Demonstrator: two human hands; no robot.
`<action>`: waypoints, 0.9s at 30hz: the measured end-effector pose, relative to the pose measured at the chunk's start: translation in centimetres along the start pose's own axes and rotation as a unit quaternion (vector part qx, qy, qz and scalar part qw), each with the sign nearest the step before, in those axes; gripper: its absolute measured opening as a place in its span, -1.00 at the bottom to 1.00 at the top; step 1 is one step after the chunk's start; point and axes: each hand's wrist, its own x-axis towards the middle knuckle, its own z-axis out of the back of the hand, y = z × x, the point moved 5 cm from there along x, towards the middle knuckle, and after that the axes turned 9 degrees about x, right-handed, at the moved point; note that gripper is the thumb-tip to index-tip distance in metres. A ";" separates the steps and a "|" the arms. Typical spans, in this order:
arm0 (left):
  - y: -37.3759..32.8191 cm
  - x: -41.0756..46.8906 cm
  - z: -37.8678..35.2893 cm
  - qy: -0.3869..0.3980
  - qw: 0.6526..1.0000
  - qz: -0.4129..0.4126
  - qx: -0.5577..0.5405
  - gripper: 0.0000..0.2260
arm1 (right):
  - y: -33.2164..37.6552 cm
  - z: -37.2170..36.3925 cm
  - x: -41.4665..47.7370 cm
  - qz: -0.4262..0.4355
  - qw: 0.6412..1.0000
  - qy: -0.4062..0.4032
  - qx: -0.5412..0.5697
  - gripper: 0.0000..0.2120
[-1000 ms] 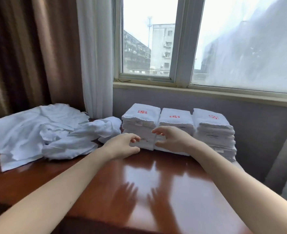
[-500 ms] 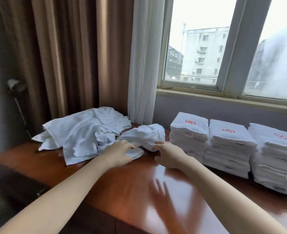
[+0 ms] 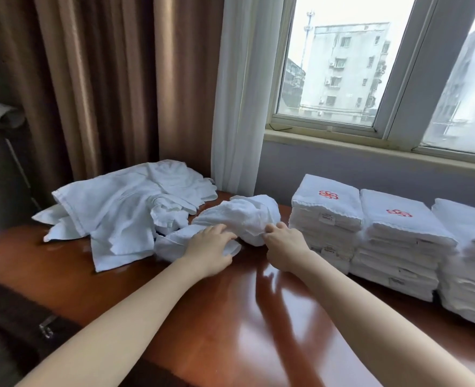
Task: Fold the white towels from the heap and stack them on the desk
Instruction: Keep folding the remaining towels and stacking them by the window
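Observation:
A heap of crumpled white towels (image 3: 124, 210) lies at the back left of the glossy brown desk (image 3: 230, 331). One loose crumpled towel (image 3: 242, 216) sits apart at the heap's right edge. My left hand (image 3: 210, 251) lies on this towel's near left part, fingers curled into the cloth. My right hand (image 3: 285, 244) pinches its right end. Three stacks of folded white towels with red emblems stand in a row on the right: the left stack (image 3: 327, 219), the middle stack (image 3: 401, 241) and the right stack (image 3: 470, 261).
Brown curtains (image 3: 96, 85) and a white sheer curtain (image 3: 242, 93) hang behind the desk. A window (image 3: 342, 68) with a sill runs along the back right. A lamp (image 3: 7, 115) stands at the far left. The desk's front edge drops off at lower left.
Both hands moved left from the folded stacks to the loose crumpled towel and took hold of it. My view swung left, bringing the heap toward the centre.

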 end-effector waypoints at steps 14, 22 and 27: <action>-1.3 0.3 1.5 -0.148 0.984 0.000 -0.095 -0.77 | 0.2 2.9 -1.4 0.097 0.877 -0.146 0.448 -0.76; -3.3 -0.4 8.6 -0.290 0.929 0.010 -0.229 -0.81 | -0.4 10.1 -4.4 0.112 0.739 -0.204 0.633 -0.69; -3.8 -2.0 12.6 -0.388 0.861 0.054 -0.326 -0.82 | -1.9 10.0 -6.4 0.034 0.874 -0.136 0.466 -0.73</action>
